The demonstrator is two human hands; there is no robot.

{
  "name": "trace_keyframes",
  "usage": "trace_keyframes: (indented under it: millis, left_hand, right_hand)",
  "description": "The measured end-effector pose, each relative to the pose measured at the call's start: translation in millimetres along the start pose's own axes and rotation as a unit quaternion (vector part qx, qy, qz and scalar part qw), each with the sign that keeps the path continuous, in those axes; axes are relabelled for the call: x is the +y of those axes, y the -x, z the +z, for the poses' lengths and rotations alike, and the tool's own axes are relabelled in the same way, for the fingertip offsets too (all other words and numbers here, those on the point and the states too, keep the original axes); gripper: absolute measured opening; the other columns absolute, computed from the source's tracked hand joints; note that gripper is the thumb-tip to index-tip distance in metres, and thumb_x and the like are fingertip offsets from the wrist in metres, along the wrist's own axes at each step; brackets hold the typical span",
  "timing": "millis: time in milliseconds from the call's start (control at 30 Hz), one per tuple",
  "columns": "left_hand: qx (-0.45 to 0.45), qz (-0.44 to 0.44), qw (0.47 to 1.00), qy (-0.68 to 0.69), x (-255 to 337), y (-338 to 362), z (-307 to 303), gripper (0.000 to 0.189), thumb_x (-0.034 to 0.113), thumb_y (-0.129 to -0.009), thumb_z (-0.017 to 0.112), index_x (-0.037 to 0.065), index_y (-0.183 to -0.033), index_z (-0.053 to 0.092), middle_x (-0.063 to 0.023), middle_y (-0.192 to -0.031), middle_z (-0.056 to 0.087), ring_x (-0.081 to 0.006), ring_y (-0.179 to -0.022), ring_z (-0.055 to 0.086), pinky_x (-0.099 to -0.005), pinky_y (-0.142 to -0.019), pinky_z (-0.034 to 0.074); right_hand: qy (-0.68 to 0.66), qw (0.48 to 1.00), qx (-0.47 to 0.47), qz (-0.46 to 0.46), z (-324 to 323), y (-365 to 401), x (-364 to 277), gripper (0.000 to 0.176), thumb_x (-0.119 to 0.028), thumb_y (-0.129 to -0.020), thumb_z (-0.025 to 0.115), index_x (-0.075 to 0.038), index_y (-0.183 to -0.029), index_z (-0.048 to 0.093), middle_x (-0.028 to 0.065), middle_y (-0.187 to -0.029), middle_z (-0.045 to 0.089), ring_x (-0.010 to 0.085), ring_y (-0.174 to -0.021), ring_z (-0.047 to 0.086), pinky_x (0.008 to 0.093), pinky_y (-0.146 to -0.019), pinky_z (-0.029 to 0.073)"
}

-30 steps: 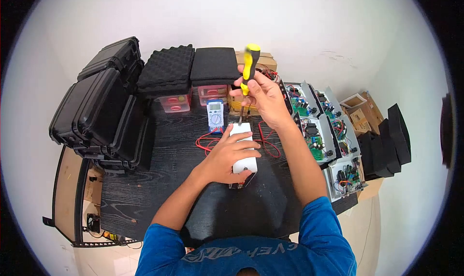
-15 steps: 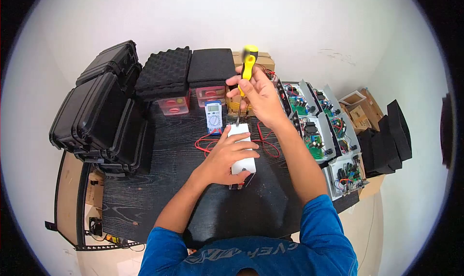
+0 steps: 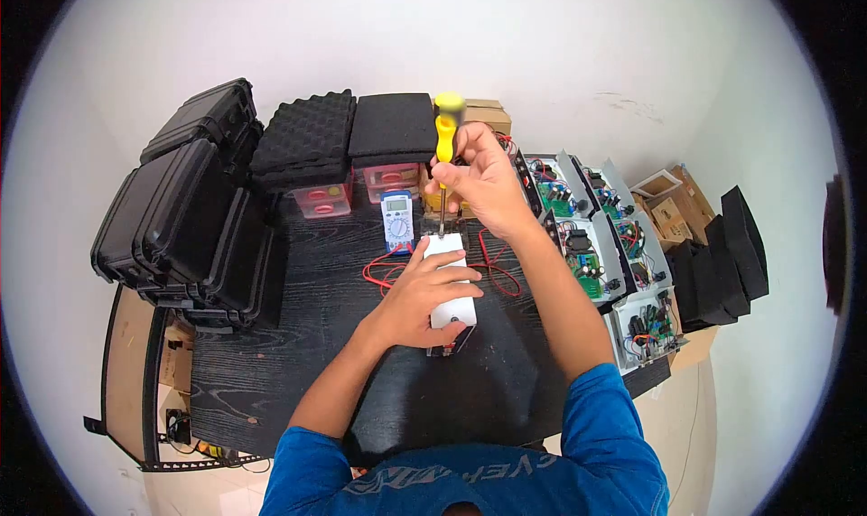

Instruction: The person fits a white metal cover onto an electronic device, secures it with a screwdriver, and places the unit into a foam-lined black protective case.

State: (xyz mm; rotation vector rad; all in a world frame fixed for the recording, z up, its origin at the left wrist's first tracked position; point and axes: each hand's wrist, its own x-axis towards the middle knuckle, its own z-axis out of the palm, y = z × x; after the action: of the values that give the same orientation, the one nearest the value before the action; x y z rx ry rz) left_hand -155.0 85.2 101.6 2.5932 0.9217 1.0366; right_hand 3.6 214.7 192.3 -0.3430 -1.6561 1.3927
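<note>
A yellow and black screwdriver (image 3: 445,143) stands nearly upright, my right hand (image 3: 489,187) closed round its lower handle and shaft with the fingertips. Its top end is blurred. The metal tip reaches down to the far end of a white metal box (image 3: 454,313) on the table. Across that box lies my left hand (image 3: 418,297), gripping it with fingers over the top and thumb at the near end. Just left of the box's far end is a blue and white multimeter (image 3: 397,223), its red leads (image 3: 508,281) looping out on both sides of the box.
Black hard cases (image 3: 167,209) are stacked at the left. Foam sheets (image 3: 393,123) rest on red-fronted plastic boxes (image 3: 323,202) behind. To the right stand several open metal housings with circuit boards (image 3: 585,254), then black foam blocks (image 3: 722,268) and cardboard (image 3: 673,220).
The screwdriver's handle has swung left and is now closer to upright, and my right fingers have shifted on it. My left hand and the white box have stayed almost in place.
</note>
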Motion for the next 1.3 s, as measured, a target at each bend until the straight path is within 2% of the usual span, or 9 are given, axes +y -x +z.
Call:
trace_keyframes:
  millis: [267, 467, 567, 667, 767, 967, 1067, 1167, 1300]
  left_hand:
    - [0.002, -0.003, 1.000, 0.006, -0.7, 0.8, 0.3, 0.051, 0.030, -0.073, 0.080, 0.019, -0.122, 0.076, -0.0038, -0.137, 0.069, -0.0366, -0.144, 0.053, -0.0780, -0.124, 0.015]
    - [0.001, -0.002, 1.000, 0.003, 0.0, 0.5, 0.1, 0.051, 0.031, -0.073, 0.081, 0.019, -0.122, 0.076, -0.0035, -0.137, 0.069, -0.0358, -0.145, 0.053, -0.0771, -0.124, 0.015]
    - [0.002, -0.002, 1.000, 0.002, 0.2, 0.9, 0.3, 0.050, 0.031, -0.073, 0.081, 0.019, -0.122, 0.076, -0.0034, -0.137, 0.069, -0.0357, -0.145, 0.053, -0.0768, -0.124, 0.015]
    - [0.005, 0.000, 1.000, 0.000, -1.4, 1.3, 0.9, 0.050, 0.031, -0.073, 0.081, 0.020, -0.122, 0.076, -0.0034, -0.137, 0.070, -0.0356, -0.144, 0.053, -0.0765, -0.124, 0.015]
    - [0.006, 0.003, 1.000, -0.002, -2.2, 1.2, 1.4, 0.050, 0.031, -0.073, 0.081, 0.020, -0.122, 0.076, -0.0034, -0.136, 0.070, -0.0356, -0.145, 0.053, -0.0763, -0.124, 0.015]
    - [0.011, -0.006, 1.000, 0.011, -1.7, 1.7, 3.5, 0.054, 0.030, -0.070, 0.078, 0.020, -0.123, 0.077, -0.0041, -0.137, 0.071, -0.0377, -0.144, 0.054, -0.0771, -0.124, 0.014]
    - [0.013, -0.005, 1.000, 0.015, -2.4, 2.1, 3.3, 0.054, 0.030, -0.070, 0.078, 0.019, -0.123, 0.077, -0.0040, -0.137, 0.071, -0.0377, -0.144, 0.054, -0.0770, -0.124, 0.014]
    - [0.012, -0.006, 1.000, 0.013, -2.3, 1.8, 3.2, 0.054, 0.030, -0.070, 0.077, 0.019, -0.123, 0.077, -0.0040, -0.137, 0.071, -0.0376, -0.144, 0.054, -0.0770, -0.124, 0.014]
    - [0.012, -0.007, 1.000, 0.012, -1.9, 1.7, 3.8, 0.054, 0.031, -0.070, 0.077, 0.019, -0.123, 0.077, -0.0041, -0.137, 0.071, -0.0374, -0.144, 0.053, -0.0771, -0.124, 0.014]
  right_hand:
    - [-0.078, 0.996, -0.010, 0.050, -0.5, -4.8, -4.5, 0.046, -0.015, -0.103, 0.075, -0.003, -0.141, 0.053, 0.0054, -0.116, 0.069, 0.0104, -0.082, 0.072, 0.0240, -0.060, 0.055]
    - [-0.016, 0.997, 0.077, 0.006, 13.4, 1.5, -8.1, 0.034, -0.013, -0.103, 0.074, -0.002, -0.133, 0.063, 0.0068, -0.113, 0.073, 0.0099, -0.081, 0.071, 0.0244, -0.059, 0.053]
    - [-0.006, 0.998, 0.062, 0.029, 4.3, -1.6, -4.0, 0.029, -0.012, -0.102, 0.075, -0.002, -0.127, 0.066, 0.0085, -0.112, 0.075, 0.0113, -0.085, 0.074, 0.0238, -0.060, 0.054]
    - [-0.099, 0.994, -0.011, 0.051, -6.3, -1.8, -2.4, 0.028, -0.021, -0.104, 0.074, -0.003, -0.124, 0.065, 0.0103, -0.121, 0.075, 0.0131, -0.090, 0.075, 0.0240, -0.067, 0.055]
    - [-0.063, 0.997, 0.015, 0.028, 1.8, -0.3, -3.1, 0.024, -0.020, -0.104, 0.074, -0.003, -0.118, 0.065, 0.0102, -0.121, 0.074, 0.0127, -0.085, 0.074, 0.0241, -0.065, 0.055]
    - [0.020, 0.994, 0.107, -0.023, 5.7, -0.4, 3.4, 0.033, -0.014, -0.101, 0.077, -0.002, -0.127, 0.062, 0.0072, -0.108, 0.071, 0.0121, -0.076, 0.072, 0.0234, -0.058, 0.054]
    - [0.019, 0.995, 0.096, -0.016, 1.8, -1.1, 5.3, 0.034, -0.011, -0.101, 0.077, -0.002, -0.128, 0.060, 0.0058, -0.108, 0.070, 0.0117, -0.075, 0.071, 0.0234, -0.058, 0.054]
    - [-0.125, 0.990, 0.062, 0.036, -0.1, -0.8, -2.5, 0.033, -0.008, -0.099, 0.077, -0.001, -0.127, 0.060, 0.0052, -0.109, 0.070, 0.0111, -0.074, 0.071, 0.0230, -0.058, 0.053]
    - [-0.036, 0.998, 0.049, 0.014, -1.9, 0.2, 3.2, 0.027, -0.012, -0.104, 0.071, -0.003, -0.128, 0.061, 0.0071, -0.116, 0.070, 0.0130, -0.085, 0.073, 0.0244, -0.065, 0.055]
